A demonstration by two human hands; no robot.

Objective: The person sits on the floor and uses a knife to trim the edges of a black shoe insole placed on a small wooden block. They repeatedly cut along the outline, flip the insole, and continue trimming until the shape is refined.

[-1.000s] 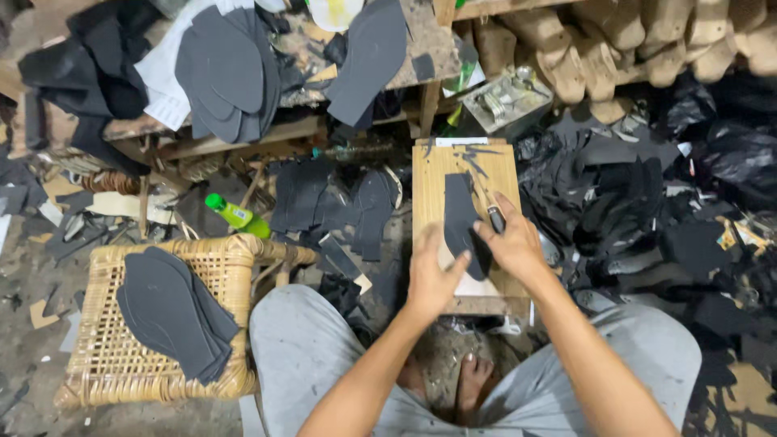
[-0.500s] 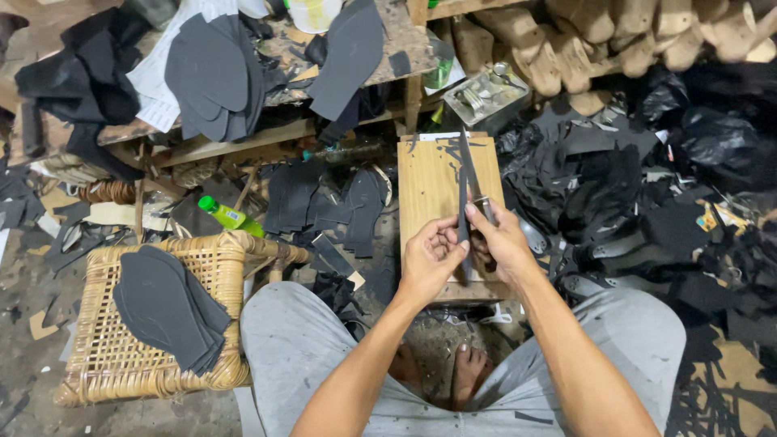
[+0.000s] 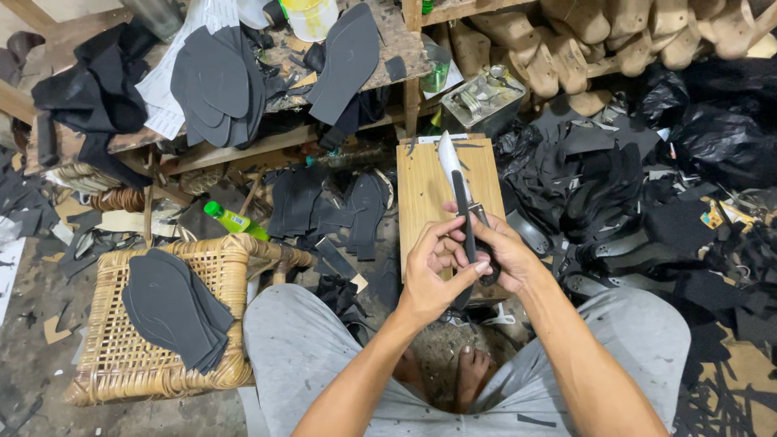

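Observation:
My left hand (image 3: 430, 273) and my right hand (image 3: 503, 257) meet above the near end of a wooden cutting board (image 3: 423, 188). Between them I hold a narrow black sole piece (image 3: 464, 212) on edge; my left fingers pinch its lower part. My right hand grips a knife whose silver blade (image 3: 447, 156) points away from me, over the board. The knife handle is mostly hidden in my palm. My grey-trousered knees and bare feet lie below the hands.
A wicker stool (image 3: 105, 356) at my left carries a stack of dark sole cut-outs (image 3: 171, 306). A green bottle (image 3: 235, 220) lies beside it. More soles (image 3: 217, 79) sit on the bench beyond, wooden shoe lasts (image 3: 599, 32) on a shelf, black offcuts (image 3: 615, 186) at right.
The black piece lay flat on the board under my hands; I have lifted it and turned it on edge. The knife now points up and away.

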